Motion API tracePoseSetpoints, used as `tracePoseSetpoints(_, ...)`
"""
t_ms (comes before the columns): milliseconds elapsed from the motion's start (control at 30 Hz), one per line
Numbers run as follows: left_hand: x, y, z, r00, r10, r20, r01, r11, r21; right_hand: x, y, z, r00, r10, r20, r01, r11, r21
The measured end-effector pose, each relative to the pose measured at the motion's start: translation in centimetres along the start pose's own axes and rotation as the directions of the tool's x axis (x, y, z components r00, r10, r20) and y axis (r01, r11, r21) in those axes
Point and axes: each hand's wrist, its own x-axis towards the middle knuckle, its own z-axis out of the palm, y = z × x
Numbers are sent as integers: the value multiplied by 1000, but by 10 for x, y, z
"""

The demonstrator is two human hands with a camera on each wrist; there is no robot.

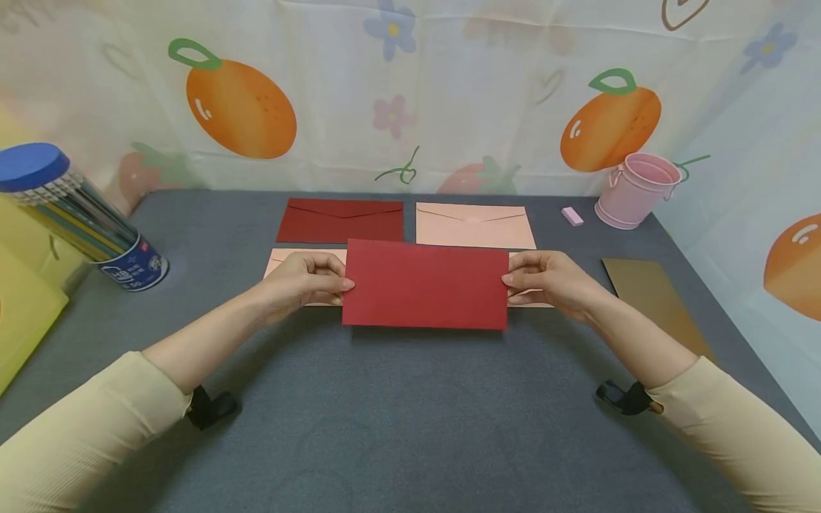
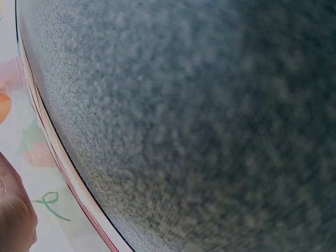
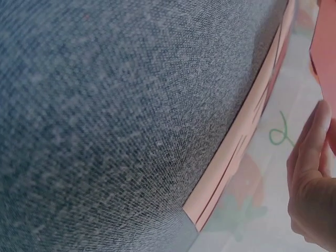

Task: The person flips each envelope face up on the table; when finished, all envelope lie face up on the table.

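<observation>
In the head view a red envelope is held up over the table, its plain side towards me. My left hand pinches its left edge and my right hand pinches the right edge. Behind it, partly covered, lie pale pink envelopes. Farther back are a dark red envelope on the left and another pink envelope on the right, flaps up. The right wrist view catches my right hand at the red envelope; only part of my left hand shows in the left wrist view.
A blue-lidded tub of pencils stands at the left beside a yellow object. On the right are a pink bucket, a small pink eraser-like block and a flat brown-gold piece. A patterned curtain hangs behind the grey table.
</observation>
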Motion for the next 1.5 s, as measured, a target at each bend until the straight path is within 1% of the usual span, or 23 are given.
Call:
tracePoseSetpoints(67, -1, 1, -1, 1000, 16, -17, -16, 1000, -14, -1, -1, 0, 1000, -20, -17, 20, 1000, 20)
tracePoseSetpoints(200, -2, 2, -2, 997, 73, -34, -74, 997, -36, -2, -2, 1, 996, -65, -55, 68, 997, 48)
tracePoseSetpoints(367, -3, 2, -3, 992, 110, -57, -112, 993, -47, -2, -1, 3, 987, -131, -88, 143, 981, 133)
tracePoseSetpoints(500, -3, 1, -4, 989, 135, -66, -138, 990, -39, -1, 0, 4, 978, -179, -111, 192, 973, 131)
tracePoseSetpoints(600, -3, 0, -5, 986, 149, -71, -153, 987, -56, 0, 0, 4, 976, -178, -121, 193, 973, 125)
tracePoseSetpoints(733, -3, -1, -7, 985, 152, -76, -159, 983, -94, 0, 1, 4, 978, -181, -104, 195, 970, 144)
tracePoseSetpoints(900, -3, -3, -9, 985, 155, -75, -163, 979, -124, 1, 3, 2, 977, -206, -57, 212, 963, 166)
tracePoseSetpoints(1033, -4, -4, -10, 979, 190, -72, -196, 975, -102, 2, 4, 2, 975, -220, -25, 221, 962, 160)
tracePoseSetpoints(1133, -4, -4, -11, 976, 204, -79, -212, 972, -99, 2, 4, 2, 975, -221, -12, 221, 966, 134)
tracePoseSetpoints(1233, -4, -4, -10, 975, 198, -99, -209, 972, -112, 2, 4, 2, 978, -210, -3, 208, 968, 139)
tracePoseSetpoints(1333, -4, -5, -9, 975, 172, -138, -187, 977, -104, 3, 5, 4, 979, -203, 7, 199, 966, 166)
tracePoseSetpoints(1400, -4, -5, -8, 974, 154, -166, -166, 984, -63, 3, 5, 5, 980, -198, 3, 194, 963, 189)
tracePoseSetpoints(1500, -3, -5, -8, 970, 140, -196, -140, 990, 18, 4, 5, 8, 982, -184, -31, 186, 961, 204)
